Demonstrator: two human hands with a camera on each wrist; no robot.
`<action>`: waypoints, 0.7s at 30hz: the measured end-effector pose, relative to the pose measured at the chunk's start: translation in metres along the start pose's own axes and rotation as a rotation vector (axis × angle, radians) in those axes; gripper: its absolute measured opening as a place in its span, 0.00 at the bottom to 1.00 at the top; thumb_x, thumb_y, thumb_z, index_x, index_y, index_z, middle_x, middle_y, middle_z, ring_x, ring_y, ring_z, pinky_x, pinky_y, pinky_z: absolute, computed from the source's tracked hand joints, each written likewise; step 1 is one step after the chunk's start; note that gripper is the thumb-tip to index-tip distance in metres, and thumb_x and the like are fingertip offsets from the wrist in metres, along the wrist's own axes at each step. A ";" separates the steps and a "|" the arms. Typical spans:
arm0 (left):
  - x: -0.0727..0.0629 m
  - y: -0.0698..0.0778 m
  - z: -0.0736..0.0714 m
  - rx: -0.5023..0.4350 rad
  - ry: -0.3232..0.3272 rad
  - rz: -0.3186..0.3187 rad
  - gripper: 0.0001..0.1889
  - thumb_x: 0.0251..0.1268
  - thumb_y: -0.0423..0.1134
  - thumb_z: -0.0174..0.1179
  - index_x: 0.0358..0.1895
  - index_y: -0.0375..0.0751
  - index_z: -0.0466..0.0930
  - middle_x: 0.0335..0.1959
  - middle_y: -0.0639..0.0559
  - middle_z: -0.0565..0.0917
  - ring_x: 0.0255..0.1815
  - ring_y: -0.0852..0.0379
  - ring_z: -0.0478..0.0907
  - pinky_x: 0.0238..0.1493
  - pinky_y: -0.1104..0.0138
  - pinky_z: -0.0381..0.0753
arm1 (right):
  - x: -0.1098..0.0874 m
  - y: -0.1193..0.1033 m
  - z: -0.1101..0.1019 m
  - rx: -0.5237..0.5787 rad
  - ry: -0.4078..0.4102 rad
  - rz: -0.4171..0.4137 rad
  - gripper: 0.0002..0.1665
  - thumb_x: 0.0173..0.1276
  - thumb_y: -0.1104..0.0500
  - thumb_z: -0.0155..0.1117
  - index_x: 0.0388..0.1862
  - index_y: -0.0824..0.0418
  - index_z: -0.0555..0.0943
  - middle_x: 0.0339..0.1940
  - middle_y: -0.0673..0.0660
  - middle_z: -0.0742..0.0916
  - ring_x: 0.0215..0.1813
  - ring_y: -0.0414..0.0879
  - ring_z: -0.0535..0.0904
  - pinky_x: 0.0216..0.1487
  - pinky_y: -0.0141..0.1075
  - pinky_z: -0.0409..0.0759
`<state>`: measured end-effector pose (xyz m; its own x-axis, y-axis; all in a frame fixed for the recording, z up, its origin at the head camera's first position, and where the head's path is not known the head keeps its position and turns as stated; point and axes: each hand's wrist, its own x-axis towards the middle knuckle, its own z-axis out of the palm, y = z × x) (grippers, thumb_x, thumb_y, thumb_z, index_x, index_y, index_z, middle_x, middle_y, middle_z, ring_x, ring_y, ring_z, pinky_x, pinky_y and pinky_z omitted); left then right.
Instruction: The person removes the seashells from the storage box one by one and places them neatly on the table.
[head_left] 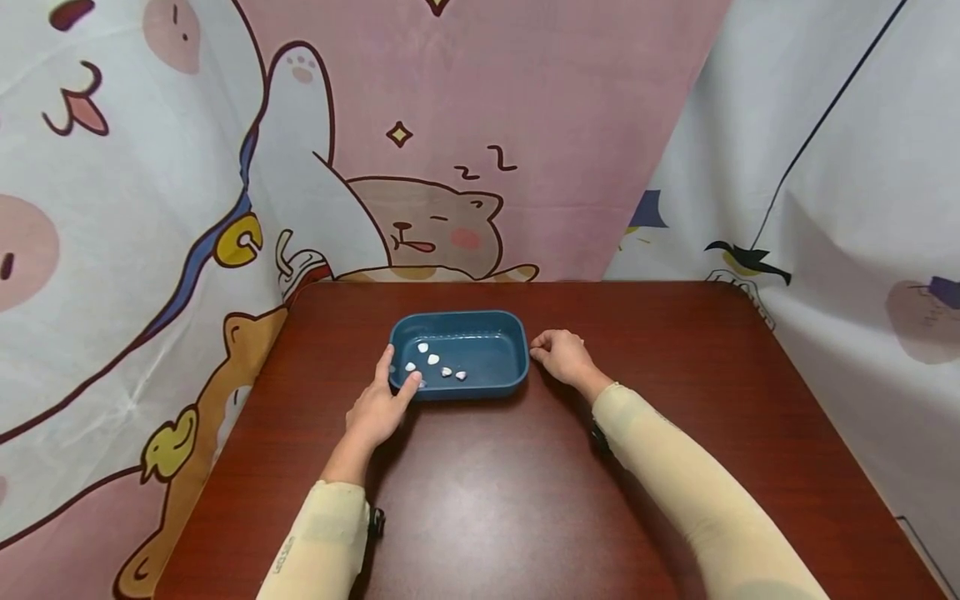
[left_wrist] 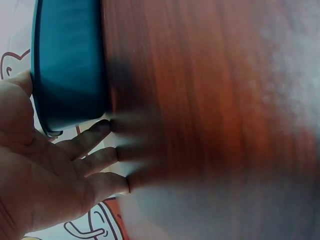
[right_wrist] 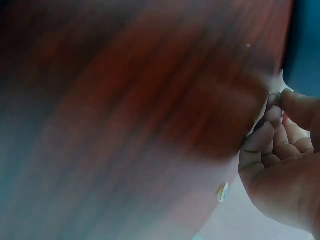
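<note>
A dark blue rectangular tray (head_left: 486, 392) stands on the table and holds several small white pieces (head_left: 433, 359) toward its left half. My left hand (head_left: 377, 408) holds the tray's near left corner, with the thumb at the near rim and a finger along the left end. In the left wrist view the other fingers (left_wrist: 97, 160) spread below the tray's end wall. Just off the tray's right end is my right hand (head_left: 564, 357), thumb and index fingertips together. Whether a small piece is between these fingertips I cannot tell.
The tray rests on a reddish-brown wooden table (head_left: 480, 500), toward its far side. Behind and on both sides hangs a cartoon-printed cloth (head_left: 570, 125), which meets the table's far edge. Cream sleeves (head_left: 675, 467) cover both forearms.
</note>
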<state>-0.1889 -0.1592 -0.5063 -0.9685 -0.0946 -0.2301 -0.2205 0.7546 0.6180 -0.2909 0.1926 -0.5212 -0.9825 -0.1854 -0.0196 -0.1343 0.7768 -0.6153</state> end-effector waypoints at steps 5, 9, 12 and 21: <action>0.001 -0.002 0.000 -0.005 -0.005 0.001 0.49 0.75 0.77 0.46 0.88 0.70 0.32 0.86 0.37 0.63 0.75 0.29 0.73 0.68 0.27 0.66 | 0.003 -0.001 0.002 -0.038 0.002 0.010 0.12 0.77 0.56 0.68 0.50 0.61 0.90 0.48 0.59 0.94 0.57 0.59 0.88 0.79 0.76 0.56; 0.001 -0.002 0.000 -0.006 -0.009 -0.001 0.49 0.74 0.77 0.47 0.88 0.72 0.32 0.85 0.38 0.63 0.74 0.29 0.74 0.68 0.28 0.68 | 0.004 -0.002 0.003 -0.062 -0.004 0.027 0.12 0.78 0.55 0.68 0.51 0.59 0.90 0.50 0.58 0.93 0.59 0.59 0.88 0.79 0.75 0.58; 0.001 -0.001 -0.001 -0.010 -0.007 0.000 0.48 0.76 0.75 0.48 0.88 0.72 0.32 0.86 0.38 0.63 0.74 0.29 0.74 0.67 0.29 0.68 | 0.004 -0.004 0.004 -0.073 0.000 0.031 0.12 0.78 0.55 0.68 0.51 0.59 0.90 0.52 0.58 0.93 0.60 0.59 0.88 0.79 0.72 0.62; 0.002 -0.002 -0.002 -0.002 -0.009 0.005 0.50 0.72 0.80 0.46 0.88 0.71 0.31 0.86 0.39 0.62 0.75 0.29 0.74 0.67 0.28 0.67 | 0.005 -0.008 0.006 -0.118 0.031 0.056 0.12 0.78 0.54 0.69 0.51 0.58 0.92 0.52 0.58 0.94 0.61 0.60 0.88 0.77 0.71 0.67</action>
<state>-0.1903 -0.1621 -0.5061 -0.9686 -0.0844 -0.2339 -0.2155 0.7537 0.6209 -0.2941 0.1817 -0.5208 -0.9922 -0.1223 -0.0259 -0.0914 0.8511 -0.5169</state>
